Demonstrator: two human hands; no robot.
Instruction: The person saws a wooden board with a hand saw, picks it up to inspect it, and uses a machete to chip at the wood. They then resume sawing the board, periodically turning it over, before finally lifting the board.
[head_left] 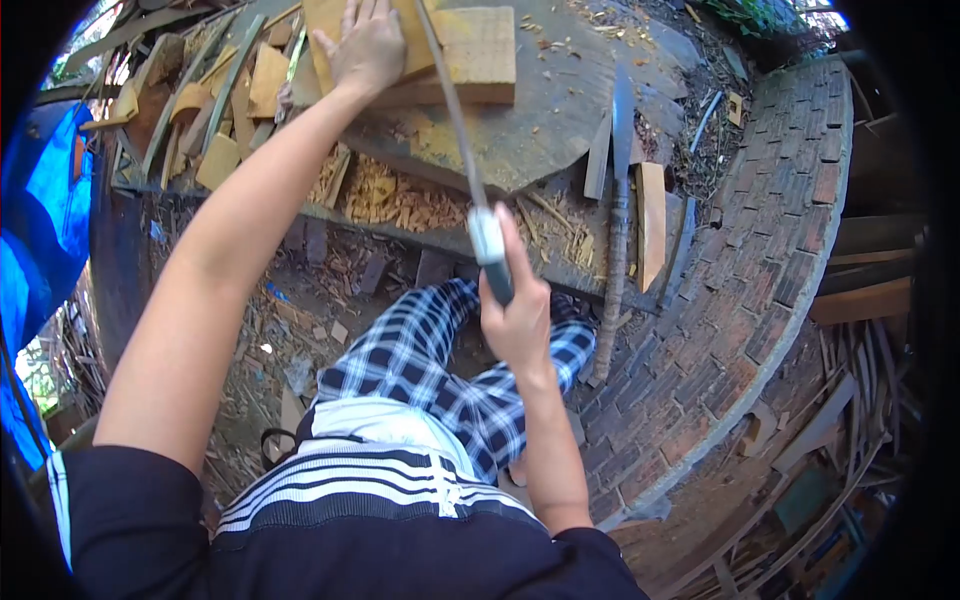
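Note:
Near the top of the head view, my left hand (368,48) lies with its fingers spread on a yellowish wooden board (425,45). A thicker wood block (480,55) sits beside and under the board on the grey work surface (540,120). My right hand (518,315) is wrapped round the dark and pale handle of a long, thin tool (462,140). The tool's narrow blade runs up from the hand to the board's right part; its edge is too blurred to make out.
A long blade with a wrapped handle (618,210) lies at the bench's right, beside a wood piece (650,225). Wood offcuts (220,160) crowd the left side. Shavings (400,200) lie along the front. A low brick wall (740,290) curves down the right.

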